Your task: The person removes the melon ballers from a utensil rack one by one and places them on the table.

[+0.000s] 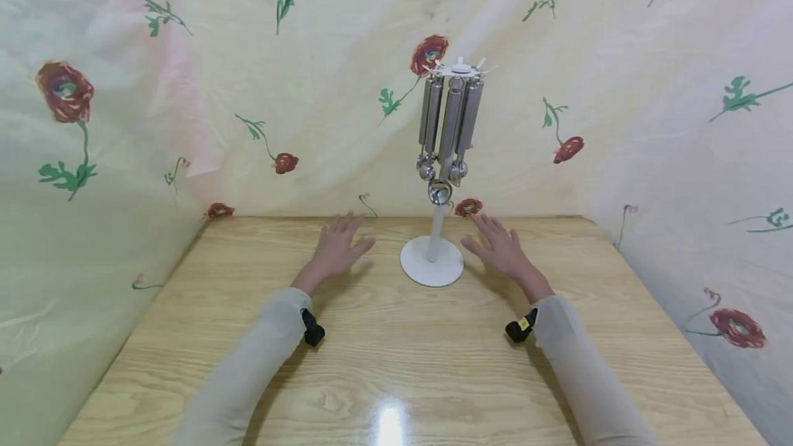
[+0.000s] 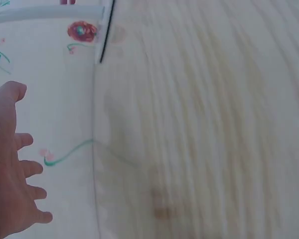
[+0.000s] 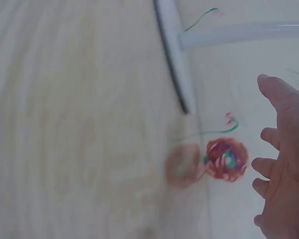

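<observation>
A white stand with a round base (image 1: 431,274) rises near the back of the table, and several steel utensils (image 1: 452,119) hang from its top ring. Their lower ends look like small ladles or scoops; the nearest has a shiny round bowl (image 1: 440,192). To the left of the base is my left hand (image 1: 334,250), fingers spread, holding nothing. My right hand (image 1: 499,250) is just right of the base, also spread and bare. In the left wrist view the left fingers (image 2: 32,169) point away from the stand's pole (image 2: 50,14). Neither hand touches the stand.
The wooden table (image 1: 396,356) ends at a flowered cloth (image 1: 334,88) hanging behind it and along both sides. A black wrist camera (image 1: 313,333) is strapped to the left wrist, and another camera (image 1: 519,329) to the right. Light glares on the front of the tabletop.
</observation>
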The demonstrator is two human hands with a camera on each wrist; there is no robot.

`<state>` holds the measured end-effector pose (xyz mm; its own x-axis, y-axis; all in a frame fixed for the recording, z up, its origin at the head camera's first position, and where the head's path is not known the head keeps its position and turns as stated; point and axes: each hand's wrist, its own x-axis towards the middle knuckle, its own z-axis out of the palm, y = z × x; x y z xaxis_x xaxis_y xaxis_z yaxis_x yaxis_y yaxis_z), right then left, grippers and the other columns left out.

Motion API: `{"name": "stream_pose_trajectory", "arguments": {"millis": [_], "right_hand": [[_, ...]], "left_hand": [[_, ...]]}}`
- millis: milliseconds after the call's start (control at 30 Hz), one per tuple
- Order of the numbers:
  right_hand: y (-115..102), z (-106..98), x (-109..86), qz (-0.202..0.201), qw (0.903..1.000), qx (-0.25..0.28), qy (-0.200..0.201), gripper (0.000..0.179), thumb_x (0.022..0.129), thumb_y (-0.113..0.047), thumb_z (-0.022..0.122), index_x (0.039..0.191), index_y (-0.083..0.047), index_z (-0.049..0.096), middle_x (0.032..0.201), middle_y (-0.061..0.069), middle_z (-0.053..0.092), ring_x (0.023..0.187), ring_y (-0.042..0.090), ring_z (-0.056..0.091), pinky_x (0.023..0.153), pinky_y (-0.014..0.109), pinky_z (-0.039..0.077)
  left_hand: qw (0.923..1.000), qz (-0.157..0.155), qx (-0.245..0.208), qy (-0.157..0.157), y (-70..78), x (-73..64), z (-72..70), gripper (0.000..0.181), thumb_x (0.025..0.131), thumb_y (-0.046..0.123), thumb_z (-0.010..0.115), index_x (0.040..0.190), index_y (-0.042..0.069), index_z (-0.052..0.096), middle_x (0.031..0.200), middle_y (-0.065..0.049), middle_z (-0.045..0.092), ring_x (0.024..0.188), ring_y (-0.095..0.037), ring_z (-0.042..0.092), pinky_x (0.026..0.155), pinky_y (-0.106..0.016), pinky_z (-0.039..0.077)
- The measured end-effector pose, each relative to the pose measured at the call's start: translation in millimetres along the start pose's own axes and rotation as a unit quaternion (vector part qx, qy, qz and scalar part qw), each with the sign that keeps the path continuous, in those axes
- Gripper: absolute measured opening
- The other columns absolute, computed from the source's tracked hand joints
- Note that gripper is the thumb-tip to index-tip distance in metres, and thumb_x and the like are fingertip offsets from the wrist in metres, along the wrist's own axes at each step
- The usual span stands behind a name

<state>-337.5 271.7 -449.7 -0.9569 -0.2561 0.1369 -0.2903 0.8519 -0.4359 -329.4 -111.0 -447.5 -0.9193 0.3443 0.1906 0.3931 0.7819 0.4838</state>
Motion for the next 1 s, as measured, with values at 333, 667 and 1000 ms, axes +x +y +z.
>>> {"name": "stream_pose_trajectory", "arguments": {"millis": [333, 667, 1000], "right_hand": [[-35, -10, 11.2, -0.037, 0.9775, 0.208, 0.006, 0.073, 0.103, -0.044, 0.058, 0.163, -0.019, 0.024, 0.169, 0.012, 0.026, 0.154, 0.041, 0.024, 0.123, 0.07, 0.023], [-62, -16, 21.9, -0.086, 0.9179, 0.387, 0.003, 0.058, 0.099, -0.013, 0.067, 0.153, -0.007, 0.045, 0.153, 0.02, 0.051, 0.143, 0.035, 0.047, 0.121, 0.05, 0.042], [-75, -10, 31.0, -0.102, 0.898, 0.428, 0.016, 0.04, 0.098, -0.001, 0.065, 0.134, 0.014, 0.056, 0.131, 0.036, 0.061, 0.11, 0.011, 0.069, 0.095, 0.017, 0.057]], "left_hand": [[0.9802, 0.017, -0.197, 0.005, 38.4, 23.8, 19.2, 0.069, 0.103, 0.039, 0.061, 0.16, 0.013, 0.032, 0.164, -0.015, 0.036, 0.151, -0.035, 0.033, 0.126, -0.055, 0.031], [0.9158, 0.014, -0.401, 0.007, 90.6, 49.9, 46.4, 0.056, 0.101, 0.019, 0.065, 0.151, 0.008, 0.045, 0.153, -0.018, 0.051, 0.143, -0.039, 0.047, 0.121, -0.053, 0.04], [0.9068, -0.032, -0.412, 0.083, 112.5, 63.3, 75.6, 0.03, 0.089, 0.003, 0.077, 0.117, -0.005, 0.069, 0.115, -0.021, 0.073, 0.109, -0.032, 0.069, 0.097, -0.034, 0.061]]}}
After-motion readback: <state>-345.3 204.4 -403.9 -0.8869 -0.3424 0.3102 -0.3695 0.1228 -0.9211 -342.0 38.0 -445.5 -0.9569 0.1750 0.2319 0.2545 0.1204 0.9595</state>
